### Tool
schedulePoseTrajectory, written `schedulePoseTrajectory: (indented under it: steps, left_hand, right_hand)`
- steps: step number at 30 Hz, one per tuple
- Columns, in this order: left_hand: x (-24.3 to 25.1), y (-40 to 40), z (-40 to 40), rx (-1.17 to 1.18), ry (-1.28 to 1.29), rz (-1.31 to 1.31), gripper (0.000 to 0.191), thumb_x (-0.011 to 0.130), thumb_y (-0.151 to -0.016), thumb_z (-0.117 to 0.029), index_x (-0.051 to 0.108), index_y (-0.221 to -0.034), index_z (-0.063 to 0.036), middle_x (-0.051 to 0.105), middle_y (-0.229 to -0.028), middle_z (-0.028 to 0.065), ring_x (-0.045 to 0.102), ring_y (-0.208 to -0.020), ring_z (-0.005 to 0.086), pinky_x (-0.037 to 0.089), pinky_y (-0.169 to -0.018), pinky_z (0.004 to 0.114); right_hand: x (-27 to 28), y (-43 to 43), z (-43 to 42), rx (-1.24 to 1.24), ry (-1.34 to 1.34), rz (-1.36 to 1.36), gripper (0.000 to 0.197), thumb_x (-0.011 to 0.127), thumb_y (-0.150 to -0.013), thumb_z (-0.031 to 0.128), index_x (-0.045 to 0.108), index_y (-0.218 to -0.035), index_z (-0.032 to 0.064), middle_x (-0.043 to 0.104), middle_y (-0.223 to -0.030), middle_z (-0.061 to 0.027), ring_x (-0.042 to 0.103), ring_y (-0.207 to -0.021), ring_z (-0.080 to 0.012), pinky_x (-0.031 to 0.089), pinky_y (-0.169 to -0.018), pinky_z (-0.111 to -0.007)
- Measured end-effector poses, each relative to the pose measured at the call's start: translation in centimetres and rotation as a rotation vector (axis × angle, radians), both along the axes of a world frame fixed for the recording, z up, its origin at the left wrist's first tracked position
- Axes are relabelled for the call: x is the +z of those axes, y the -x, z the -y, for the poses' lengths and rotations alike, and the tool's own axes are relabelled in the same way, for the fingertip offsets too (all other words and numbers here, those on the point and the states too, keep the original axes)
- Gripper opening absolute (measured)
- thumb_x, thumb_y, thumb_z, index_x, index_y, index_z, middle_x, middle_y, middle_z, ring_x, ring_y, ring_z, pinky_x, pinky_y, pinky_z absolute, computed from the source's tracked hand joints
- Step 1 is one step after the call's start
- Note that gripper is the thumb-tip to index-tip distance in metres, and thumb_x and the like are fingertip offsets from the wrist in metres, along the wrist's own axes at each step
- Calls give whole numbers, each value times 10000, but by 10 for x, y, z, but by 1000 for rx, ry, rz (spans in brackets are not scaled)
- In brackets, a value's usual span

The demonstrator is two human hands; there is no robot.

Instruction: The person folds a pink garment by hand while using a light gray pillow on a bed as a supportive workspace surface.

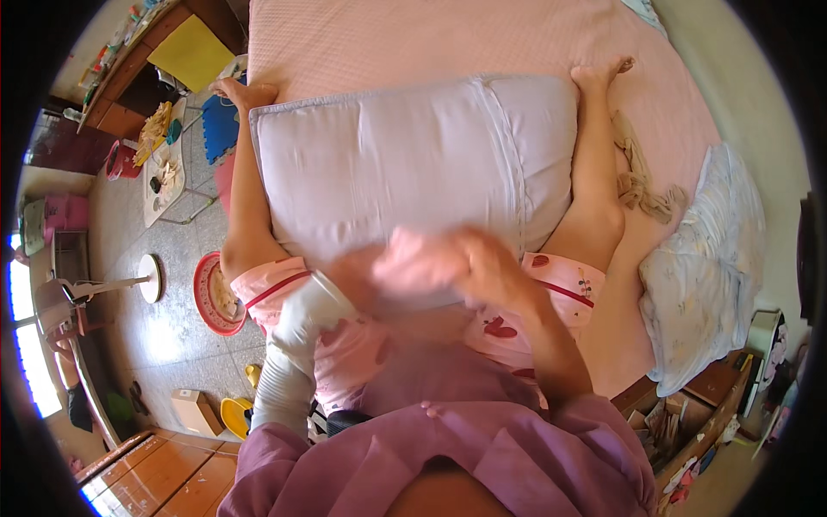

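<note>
A pale lilac-grey rectangular cushion [400, 161], with a seam along its right part, lies on the bed between my outstretched legs. My right hand [481, 262] is blurred by motion above the cushion's near edge. At its fingers is a pale pink shape [413, 258], too smeared to tell whether it is cloth or part of a hand. My left hand [358, 278], also blurred, is just left of it, beyond a white sleeve cover [303, 323]. Whether either hand's fingers are closed is hidden by the blur.
Beneath me is a pink quilted bedspread [413, 32]. On the right lie a tan cloth [636, 171] and a pale patterned pillow [704, 265]. Left on the floor stand a red-rimmed basin [201, 291], a round-based fan [150, 279] and a small littered table [169, 194].
</note>
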State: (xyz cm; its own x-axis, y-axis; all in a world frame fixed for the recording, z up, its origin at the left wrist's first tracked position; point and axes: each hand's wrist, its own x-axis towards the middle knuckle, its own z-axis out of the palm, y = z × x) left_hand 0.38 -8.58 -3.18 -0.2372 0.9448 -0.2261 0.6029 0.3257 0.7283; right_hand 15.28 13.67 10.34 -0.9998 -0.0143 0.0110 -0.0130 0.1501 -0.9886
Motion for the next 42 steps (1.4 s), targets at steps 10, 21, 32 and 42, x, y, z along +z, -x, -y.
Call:
schedulePoseTrajectory:
  steps: [10,21,32,42]
  left_hand:
    - [34,127,-177,709,-412,-507,370,594,-714,-115,508,-1073,-136,549,-1011,143,528,-942,357,441,-778,436]
    - [6,96,-160,517,15,-662,316,567,-746,-170,503,-1055,-178,534,-1041,97,505,-1006,323,402,-820,464]
    - [26,-40,-45,264,-136,-680,353,575,-715,-160,542,-1066,-147,530,-920,68,525,-869,269,399,-746,378]
    - [86,-56,-36,-226,462,-175,281,584,-732,-159,592,-1010,-119,588,-965,98,575,-884,278,444,-747,383]
  right_hand:
    - [-45,157,-110,-655,-1126,-512,356,627,-641,29,600,-992,79,587,-907,-104,548,-897,-290,403,-764,-401]
    - [-131,123,-97,-620,-1249,-56,372,665,-634,132,577,-995,116,571,-826,-91,535,-839,-287,357,-774,-430]
    - [-99,-38,27,-593,-1092,-40,429,606,-627,49,555,-1051,86,525,-858,-114,490,-827,-312,334,-776,-434]
    - [-97,-71,37,-12,-650,236,401,586,-638,49,569,-1037,79,565,-970,-144,517,-951,-320,377,-828,-417]
